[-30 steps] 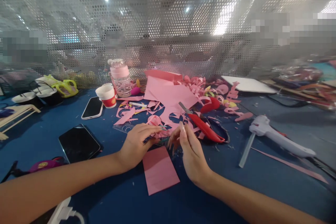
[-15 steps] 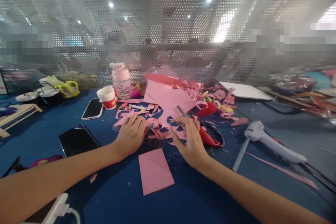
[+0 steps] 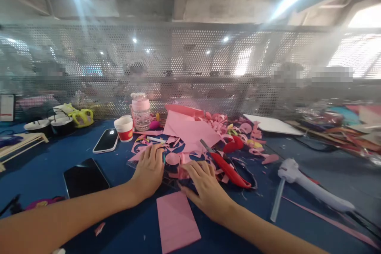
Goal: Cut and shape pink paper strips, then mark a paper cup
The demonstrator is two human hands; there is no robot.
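Perforated screen (image 3: 190, 59) along the far edge of the desk (image 3: 127, 232), which is blue and littered. Large pink sheets (image 3: 192, 129) lie mid-desk toward that edge, a heap of curls (image 3: 218, 121) just beside them. Glue gun (image 3: 315, 186) toward the right edge, well apart from the work. Scissors (image 3: 224, 166), red-handled, lie beyond the right hand (image 3: 205, 190).

Both hands are low over the cut scraps (image 3: 143, 153), mid-desk. Left hand (image 3: 148, 172): palm down, fingers bent, tips hidden; a teal thing (image 3: 163, 157) shows at its inner side, too small to name. Whether it is pinched, cannot tell. Right hand: fingers forward and close together, thumb parted from them, crumpled pink bits at the tips; cannot tell whether they are gripped or only touched.

Pink card (image 3: 178, 222) flat on the near part of the desk, below the gap between the hands; neither seems to hold it. Pink disc (image 3: 172, 158) between the hands.

Judgement on handling: scraps look feather-light and limp, thin loops likely to tear or snag; best lifted by their broad parts. The disc, probably flat and bendy, wants a rim pinch.
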